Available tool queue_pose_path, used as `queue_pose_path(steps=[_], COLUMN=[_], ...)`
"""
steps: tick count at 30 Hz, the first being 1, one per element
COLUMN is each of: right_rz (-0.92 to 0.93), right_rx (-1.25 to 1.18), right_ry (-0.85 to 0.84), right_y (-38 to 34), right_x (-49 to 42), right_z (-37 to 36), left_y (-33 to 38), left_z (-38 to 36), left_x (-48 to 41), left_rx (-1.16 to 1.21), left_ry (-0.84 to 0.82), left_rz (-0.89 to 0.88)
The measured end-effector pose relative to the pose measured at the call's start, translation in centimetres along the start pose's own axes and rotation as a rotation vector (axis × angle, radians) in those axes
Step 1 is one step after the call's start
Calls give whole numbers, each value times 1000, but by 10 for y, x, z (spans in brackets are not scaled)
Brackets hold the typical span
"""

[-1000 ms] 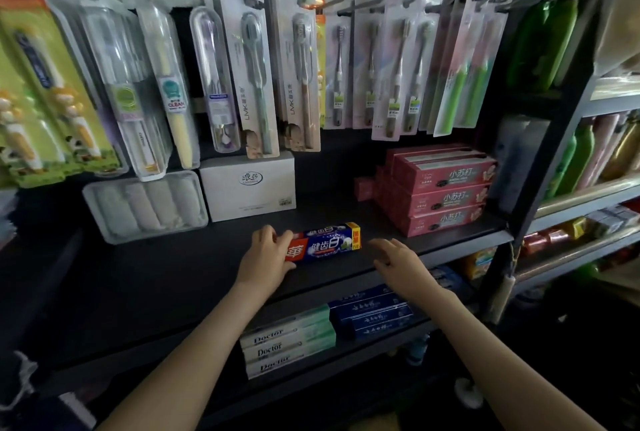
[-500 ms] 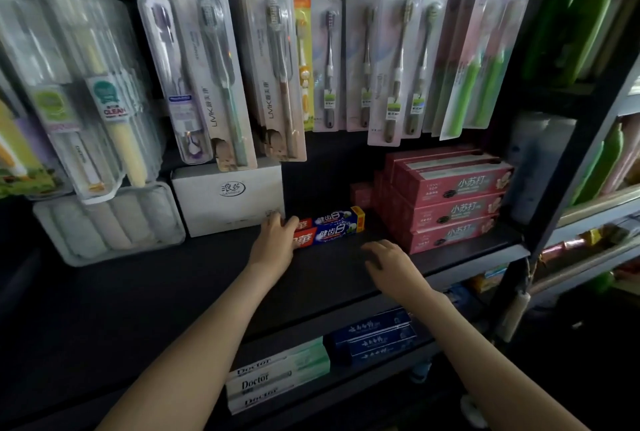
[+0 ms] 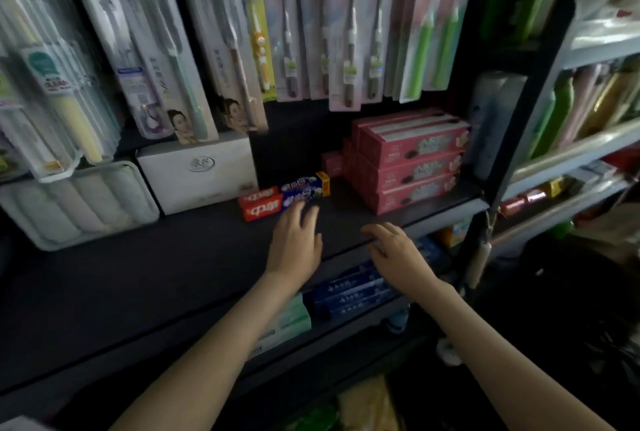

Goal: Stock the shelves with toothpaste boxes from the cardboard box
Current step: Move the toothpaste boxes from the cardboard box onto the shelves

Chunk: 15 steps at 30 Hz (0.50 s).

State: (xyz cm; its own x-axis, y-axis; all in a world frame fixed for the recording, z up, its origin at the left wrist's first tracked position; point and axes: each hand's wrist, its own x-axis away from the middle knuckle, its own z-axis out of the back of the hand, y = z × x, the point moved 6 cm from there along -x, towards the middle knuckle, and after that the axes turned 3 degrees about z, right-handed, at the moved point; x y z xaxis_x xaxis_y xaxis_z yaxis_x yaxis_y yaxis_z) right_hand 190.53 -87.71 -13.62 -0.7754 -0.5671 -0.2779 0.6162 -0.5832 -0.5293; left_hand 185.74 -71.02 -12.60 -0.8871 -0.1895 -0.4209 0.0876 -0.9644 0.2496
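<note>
On the dark upper shelf (image 3: 166,278), at 12 o'clock from the left hand (image 3: 296,245), one red, blue and yellow toothpaste box (image 3: 277,198) lies flat on its long side. It sits toward the back, with a white carton (image 3: 197,176) close at its 9 o'clock and a stack of pink boxes (image 3: 412,167) at its 3 o'clock, a gap between.

The left hand is released. Its fingers are stretched forward and blurred, their tips at the box's front edge. Whether they touch the box cannot be told, but nothing is grasped. The right hand (image 3: 394,255) is at 3 o'clock from the left, over the shelf's front lip, with its fingers loosely bent and holding nothing.

Judging from this, one box looks placed and this placing is about finished. The gap between the white carton and the pink stack has room for more, and so does the bare shelf at 7 o'clock from the box.

Below, at 6 o'clock, a lower shelf already carries dark blue toothpaste boxes (image 3: 349,292) and pale green ones (image 3: 292,319). Toothbrush packs (image 3: 221,32) hang above at 12 o'clock.

The cardboard box is not clearly in view. A tan shape at the bottom edge is too dim to name, so how many boxes remain cannot be told. Both hands are free to fetch the next one.
</note>
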Motion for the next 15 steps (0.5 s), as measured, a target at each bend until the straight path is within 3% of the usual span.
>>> queue_pose_path(steps=[3,6,11,15], right_rz=[-50,-191,-616,-1062], right_rx=[-8,-11,-69,-247], right_ry=[50,49,55,79], right_y=[31,84,192,271], right_x=[54,131,313,509], right_z=[7,13,19,-17], left_y=[80,151,254,328], left_z=[-35,-90,-186,-270], left_x=[45,92,182,285], left_rx=[164,247,271,223], left_ry=[-167,-441,-832,-1015], left_rz=[-142,-218,-335,-489])
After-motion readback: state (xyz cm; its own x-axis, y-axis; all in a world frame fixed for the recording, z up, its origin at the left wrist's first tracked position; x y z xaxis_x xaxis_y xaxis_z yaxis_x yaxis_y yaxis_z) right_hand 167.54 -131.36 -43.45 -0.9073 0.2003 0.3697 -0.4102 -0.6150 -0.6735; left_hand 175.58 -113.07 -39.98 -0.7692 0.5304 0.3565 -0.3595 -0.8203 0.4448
